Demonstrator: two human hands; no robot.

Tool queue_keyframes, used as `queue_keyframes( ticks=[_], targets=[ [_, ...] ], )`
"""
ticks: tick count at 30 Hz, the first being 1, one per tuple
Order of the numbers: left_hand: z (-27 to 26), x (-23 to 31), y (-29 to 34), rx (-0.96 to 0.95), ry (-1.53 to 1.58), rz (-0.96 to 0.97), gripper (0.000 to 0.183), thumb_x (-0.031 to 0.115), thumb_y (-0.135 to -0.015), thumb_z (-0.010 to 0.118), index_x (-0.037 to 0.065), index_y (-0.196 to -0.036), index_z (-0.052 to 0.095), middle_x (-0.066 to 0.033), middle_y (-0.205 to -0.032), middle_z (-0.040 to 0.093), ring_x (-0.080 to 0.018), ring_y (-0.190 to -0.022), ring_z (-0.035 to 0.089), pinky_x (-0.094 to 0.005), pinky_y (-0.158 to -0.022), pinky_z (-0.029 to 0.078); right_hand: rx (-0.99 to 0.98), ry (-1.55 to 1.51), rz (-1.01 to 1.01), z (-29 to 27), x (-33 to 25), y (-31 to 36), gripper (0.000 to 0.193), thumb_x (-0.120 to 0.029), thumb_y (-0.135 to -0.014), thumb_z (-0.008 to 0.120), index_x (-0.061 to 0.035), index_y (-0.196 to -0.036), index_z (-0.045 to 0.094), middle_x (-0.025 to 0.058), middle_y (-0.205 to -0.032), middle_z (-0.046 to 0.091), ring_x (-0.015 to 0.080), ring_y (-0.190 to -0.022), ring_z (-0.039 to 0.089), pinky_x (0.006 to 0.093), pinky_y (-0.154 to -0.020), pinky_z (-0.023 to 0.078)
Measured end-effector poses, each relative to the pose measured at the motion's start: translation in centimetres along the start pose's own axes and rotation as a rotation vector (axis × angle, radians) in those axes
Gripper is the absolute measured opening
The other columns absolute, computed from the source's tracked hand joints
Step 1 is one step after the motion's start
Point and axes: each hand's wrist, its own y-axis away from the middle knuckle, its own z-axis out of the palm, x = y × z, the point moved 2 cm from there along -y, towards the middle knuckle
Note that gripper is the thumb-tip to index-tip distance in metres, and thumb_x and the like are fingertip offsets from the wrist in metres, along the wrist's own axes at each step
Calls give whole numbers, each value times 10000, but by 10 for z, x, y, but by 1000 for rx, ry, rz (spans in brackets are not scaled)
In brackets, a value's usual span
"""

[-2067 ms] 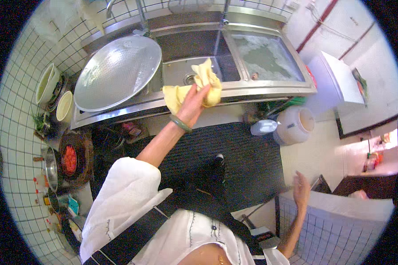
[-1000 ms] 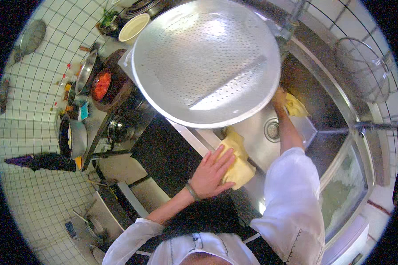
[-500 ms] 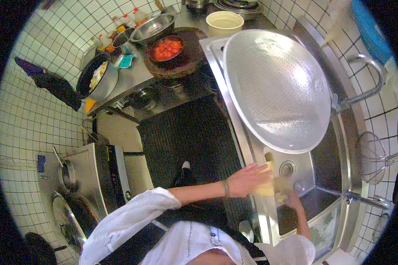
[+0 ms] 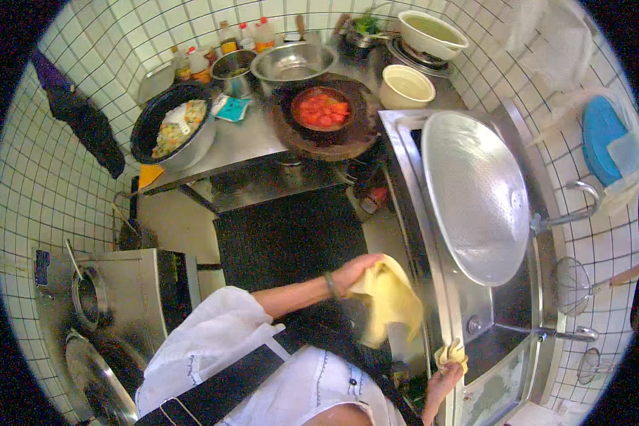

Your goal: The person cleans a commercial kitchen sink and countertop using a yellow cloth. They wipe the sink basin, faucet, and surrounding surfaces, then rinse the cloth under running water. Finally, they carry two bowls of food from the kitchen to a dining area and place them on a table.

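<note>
My left hand (image 4: pixel 356 272) is closed on one edge of a yellow cloth (image 4: pixel 392 302), which hangs loose and slightly blurred over the floor left of the sink. Near the sink's front rim, my right hand (image 4: pixel 444 383) grips a second, bunched yellow cloth (image 4: pixel 450 355). I cannot tell whether that bunch touches the rim. Beyond both hands, a large perforated metal colander (image 4: pixel 476 202) rests tilted over the metal sink (image 4: pixel 508 305).
On the far counter, a bowl of chopped red pieces (image 4: pixel 321 110) sits on a round wooden block (image 4: pixel 287 128). A pot of mixed food (image 4: pixel 192 145) stands left of it, a cream tub (image 4: pixel 407 89) right. Faucets (image 4: pixel 582 206) and a wire strainer (image 4: pixel 571 284) line the right wall.
My left hand has moved left, away from the sink, carrying one cloth. My right hand has come back toward me with the bunched cloth. The whole view has shifted as well.
</note>
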Motion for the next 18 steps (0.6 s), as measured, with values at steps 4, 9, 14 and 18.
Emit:
queue_keyframes(
  ticks=[4,9,14,18],
  targets=[
    [-68,70,87,83,124,45,414,445,-925,438,72,-918,616,-67,-847,655,-180,-763,639,-332,-714,528,92,88,-11,-20,-42,-32,130,-17,-781,532,-11,-910,555,206,-1137,478,358,-1065,451,415,-923,367],
    [-129,121,184,555,139,317,333,416,-886,523,99,-820,601,-48,-714,626,-197,-674,634,-349,-657,536,-86,-513,219,7,-154,-122,192,-131,-884,561,15,-1009,552,130,-939,593,213,-832,557,321,-766,463],
    [-143,144,225,593,203,441,236,320,-874,532,100,-800,569,-34,-734,597,-161,-704,605,-321,-672,505,-653,-892,66,115,-296,-201,426,-222,-911,545,-9,-1272,469,83,-1107,592,158,-889,595,254,-732,489],
    [-146,159,231,651,130,557,219,270,-874,485,72,-821,561,-30,-729,560,-141,-669,562,-282,-639,474,-834,-1240,180,174,-388,-281,590,-224,-922,516,-23,-1404,240,149,-1168,569,192,-931,612,287,-781,507]
  ],
)
